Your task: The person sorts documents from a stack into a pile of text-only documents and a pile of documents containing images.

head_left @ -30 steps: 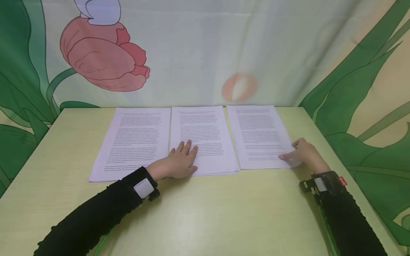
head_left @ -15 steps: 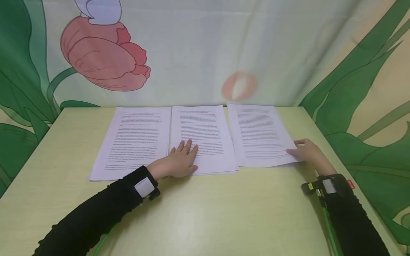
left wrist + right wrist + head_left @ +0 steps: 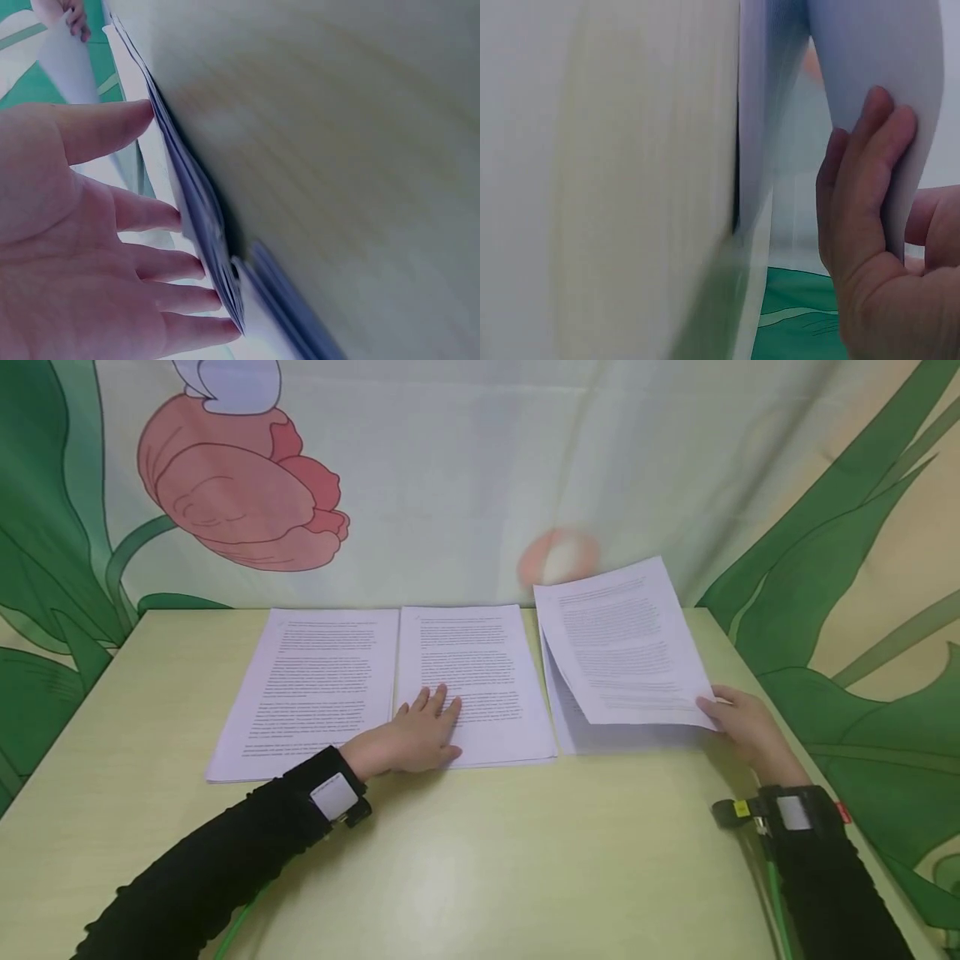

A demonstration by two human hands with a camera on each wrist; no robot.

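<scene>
Three stacks of printed paper lie side by side along the table's far edge: a left stack [image 3: 315, 693], a middle stack [image 3: 476, 664] and a right stack [image 3: 618, 739]. With fingers spread, my left hand [image 3: 412, 739] rests on the middle stack's lower left part; in the left wrist view its fingertips touch the paper near the edge. My right hand [image 3: 750, 727] pinches the lower right corner of a printed sheet [image 3: 622, 647]. That sheet is raised and tilted over the right stack, hiding most of it. In the right wrist view the lifted sheet [image 3: 885, 52] bends between thumb and fingers.
The pale wooden table [image 3: 525, 860] extends in front of the stacks. A curtain [image 3: 442, 485] printed with flowers and leaves hangs right behind its far edge. Green cables [image 3: 777, 893] run along both dark sleeves.
My right hand has moved right and slightly down, taking the sheet's corner with it. The top sheet of the right stack has risen off the pages beneath. My left hand stays put.
</scene>
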